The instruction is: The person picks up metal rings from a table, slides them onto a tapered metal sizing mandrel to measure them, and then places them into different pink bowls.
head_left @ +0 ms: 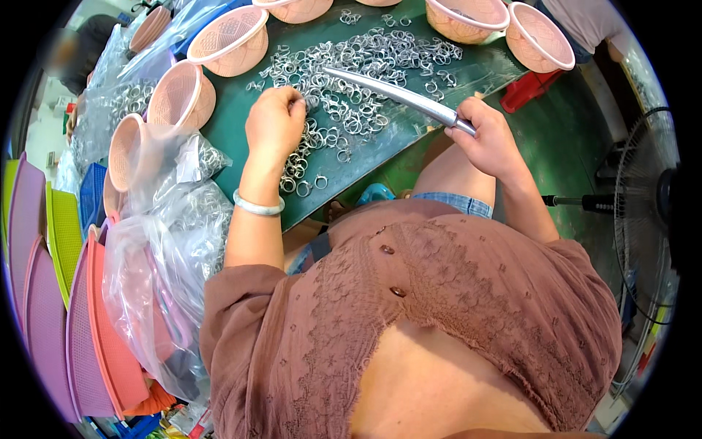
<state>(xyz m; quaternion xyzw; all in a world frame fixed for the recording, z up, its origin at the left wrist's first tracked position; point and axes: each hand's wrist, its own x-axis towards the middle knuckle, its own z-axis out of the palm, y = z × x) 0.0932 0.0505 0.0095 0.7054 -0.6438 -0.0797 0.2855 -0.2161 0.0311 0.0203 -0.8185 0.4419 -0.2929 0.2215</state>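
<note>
A tapered silver metal ring mandrel point(398, 94) is gripped at its thick end by my right hand point(485, 137). Its thin tip points left, over a spread pile of silver-coloured rings point(365, 110) on the green tabletop point(336, 173). My left hand point(275, 123) is closed at the pile's left edge, thumb and fingers drawn together; what they may hold is hidden. Several loose rings point(296, 167) lie just below that hand, near the table's front edge.
Pink mesh baskets point(230, 42) line the table's left and far sides. Clear plastic bags point(172, 234) of metal pieces stand at my left, beside stacked purple and coral baskets point(110, 322). A black fan point(647, 197) is at the right, and a red stool point(528, 91) beyond the table edge.
</note>
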